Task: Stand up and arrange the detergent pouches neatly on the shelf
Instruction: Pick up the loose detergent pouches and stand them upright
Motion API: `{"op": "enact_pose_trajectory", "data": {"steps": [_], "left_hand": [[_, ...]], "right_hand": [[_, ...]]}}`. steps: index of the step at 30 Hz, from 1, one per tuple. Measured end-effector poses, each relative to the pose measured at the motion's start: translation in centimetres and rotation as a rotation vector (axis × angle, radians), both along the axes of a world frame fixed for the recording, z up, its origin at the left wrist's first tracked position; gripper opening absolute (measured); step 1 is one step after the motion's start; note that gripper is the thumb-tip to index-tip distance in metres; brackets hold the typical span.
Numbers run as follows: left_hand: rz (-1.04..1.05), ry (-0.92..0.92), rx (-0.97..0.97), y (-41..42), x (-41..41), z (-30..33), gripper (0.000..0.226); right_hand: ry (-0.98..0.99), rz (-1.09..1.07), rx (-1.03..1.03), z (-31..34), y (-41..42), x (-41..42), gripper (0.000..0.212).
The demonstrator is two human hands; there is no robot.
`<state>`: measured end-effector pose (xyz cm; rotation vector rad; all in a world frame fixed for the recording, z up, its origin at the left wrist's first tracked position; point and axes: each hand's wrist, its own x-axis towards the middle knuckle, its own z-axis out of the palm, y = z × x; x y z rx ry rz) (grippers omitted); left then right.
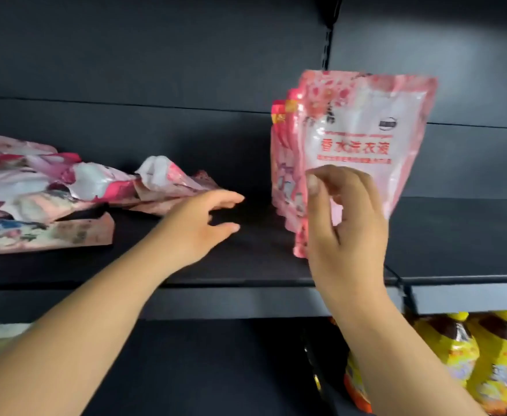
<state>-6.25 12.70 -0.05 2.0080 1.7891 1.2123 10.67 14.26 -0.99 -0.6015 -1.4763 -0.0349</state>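
Several pink and white detergent pouches [363,136] stand upright in a row on the dark shelf [231,262], right of centre. My right hand [348,223] is at the front pouch's lower part, thumb and fingers curled against it. A loose pile of pouches [51,193] lies flat at the left of the same shelf. My left hand [201,226] hovers above the shelf between the pile and the row, fingers spread and holding nothing.
The shelf's front edge [216,301] runs across the view. On the level below, at the lower right, stand yellow-capped bottles [480,355]. A dark back panel with an upright slotted rail [327,40] closes the rear.
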Motion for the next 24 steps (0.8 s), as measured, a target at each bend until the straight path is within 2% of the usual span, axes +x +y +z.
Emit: {"op": "enact_pose_trajectory", "data": {"steps": [3, 4, 6, 8, 12, 14, 16, 19, 20, 22, 24], "left_hand": [[0.057, 0.038, 0.030, -0.5, -6.6, 1.7, 0.033], [0.081, 0.054, 0.047, -0.5, -8.4, 2.2, 0.035], [0.138, 0.133, 0.098, -0.4, -11.8, 3.1, 0.033], [0.149, 0.154, 0.147, 0.4, -14.5, 4.0, 0.031], [0.116, 0.163, 0.069, 4.1, -17.3, 4.7, 0.038], [0.090, 0.107, 0.052, 5.6, -17.6, 4.5, 0.040], [0.121, 0.106, 0.037, 7.0, -17.9, 4.2, 0.049], [0.283, 0.359, -0.091, 7.8, -18.1, 4.3, 0.063], [0.322, 0.472, -0.123, 8.2, -18.3, 4.2, 0.056], [0.353, 0.639, -0.156, 8.1, -18.2, 4.1, 0.038], [0.357, 0.657, -0.153, 8.0, -18.1, 4.0, 0.045]], "right_hand": [[-0.009, 0.093, -0.005, 1.5, -0.1, -4.8, 0.019], [-0.018, 0.127, -0.042, 1.9, 0.0, -6.0, 0.011], [-0.067, 0.160, -0.157, 2.9, 0.6, -8.5, 0.016], [-0.179, 0.085, -0.291, 4.1, 2.3, -10.9, 0.013], [-0.599, -0.308, -0.488, 4.6, 7.7, -14.4, 0.036], [-0.675, -0.342, -0.592, 4.5, 9.5, -15.6, 0.042], [-0.658, -0.264, -0.729, 4.6, 10.7, -16.3, 0.047], [-0.460, 0.077, -0.876, 4.5, 10.4, -17.4, 0.047], [-0.475, 0.145, -0.890, 4.1, 10.3, -17.8, 0.045], [-0.671, 0.109, -0.865, 3.3, 10.3, -18.5, 0.047], [-0.746, 0.075, -0.845, 2.9, 10.5, -18.3, 0.049]]}}
